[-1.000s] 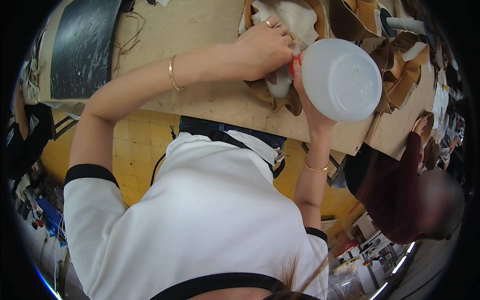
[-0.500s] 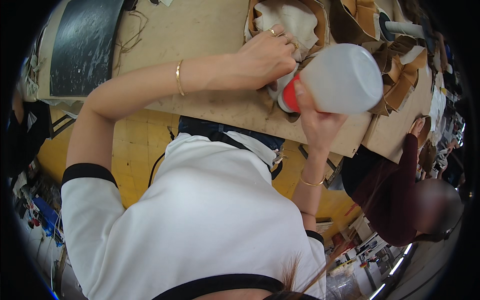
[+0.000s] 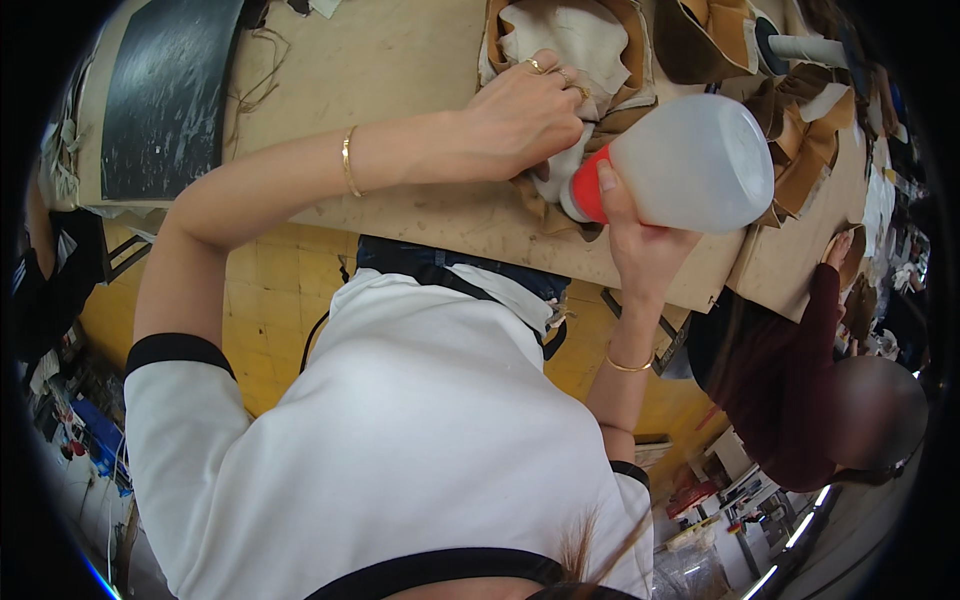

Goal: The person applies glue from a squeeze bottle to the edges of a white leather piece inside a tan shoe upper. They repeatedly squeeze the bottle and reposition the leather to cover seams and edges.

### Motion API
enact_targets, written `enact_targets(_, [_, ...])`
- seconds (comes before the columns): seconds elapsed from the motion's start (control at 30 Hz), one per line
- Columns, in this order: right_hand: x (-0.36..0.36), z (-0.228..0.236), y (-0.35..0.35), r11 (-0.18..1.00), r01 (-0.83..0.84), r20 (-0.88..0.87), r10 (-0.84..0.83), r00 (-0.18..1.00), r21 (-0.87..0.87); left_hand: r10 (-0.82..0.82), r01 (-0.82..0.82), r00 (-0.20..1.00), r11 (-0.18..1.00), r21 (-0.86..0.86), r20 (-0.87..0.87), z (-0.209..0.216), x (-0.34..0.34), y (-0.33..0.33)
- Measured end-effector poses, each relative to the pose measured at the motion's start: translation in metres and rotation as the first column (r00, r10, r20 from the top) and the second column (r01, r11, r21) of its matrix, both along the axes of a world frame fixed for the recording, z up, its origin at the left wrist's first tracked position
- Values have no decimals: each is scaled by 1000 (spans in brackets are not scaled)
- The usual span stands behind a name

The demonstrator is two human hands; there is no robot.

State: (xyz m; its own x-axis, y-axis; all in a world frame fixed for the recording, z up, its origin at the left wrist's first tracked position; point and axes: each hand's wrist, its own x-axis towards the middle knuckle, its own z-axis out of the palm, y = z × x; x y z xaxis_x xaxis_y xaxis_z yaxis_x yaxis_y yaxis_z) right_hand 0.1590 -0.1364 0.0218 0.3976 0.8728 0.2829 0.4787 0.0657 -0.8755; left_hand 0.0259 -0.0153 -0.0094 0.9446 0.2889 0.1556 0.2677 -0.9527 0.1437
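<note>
Left fingers: the fingers (image 3: 540, 95) of the left hand (image 3: 520, 120), upper middle of the frame, are curled together and pressed down on a pale leather piece (image 3: 575, 40); two carry rings.
Right fingers: the right hand (image 3: 640, 245), right of centre, is wrapped round the neck of a translucent white jug (image 3: 690, 160); its thumb lies on the red cap (image 3: 585, 185), the other fingers are hidden behind the neck.
Jug: tipped on its side, cap end pointing left at the leather just below the left hand, base toward the right edge of the frame.
Jug contents: the wall is cloudy, so I cannot tell the fill level or the liquid.
Leather stack: tan and cream pieces (image 3: 700, 40) lie overlapped along the upper right of the desk (image 3: 400, 60).
Dark mat: a black sheet (image 3: 165, 100) rests on the desk at upper left, well apart from the hands.
Risk, spill: with the jug this far over, a loose cap or a hard squeeze would likely flood the leather rather than dose it.
Risk, grip: one hand holds only the neck; a slip would likely drop the jug onto the pieces.
Risk, shift: if the left hand eases off, the pale piece could slide from under the spout.
Neighbour: a person in a dark red sleeve (image 3: 800, 340) works at lower right.
</note>
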Motion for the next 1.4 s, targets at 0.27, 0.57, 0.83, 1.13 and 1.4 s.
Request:
enact_targets(0.27, [-18, -4, 0, 991, 56, 13, -58, 998, 118, -10, 12, 999, 998, -63, 41, 1, -1, 2])
enact_targets(0.57, [51, 18, -16, 819, 573, -775, -347, 529, 25, -13, 9, 999, 993, -117, -30, 23, 6, 10])
enact_targets(0.83, [57, 12, -11, 743, 669, -849, -371, 376, -28, -11, 7, 999, 990, 138, 33, 14, 58, -2])
enact_targets(1.13, [87, -11, 7, 722, 649, -343, -562, 753, 240, -2, 82, 978, 924, 373, -210, 8, 68, -19])
enact_targets(1.4, [99, -26, 36, 817, 371, 36, -429, 903, 443, 23, 46, 988, 901, 431, -153, 3, 72, -18])
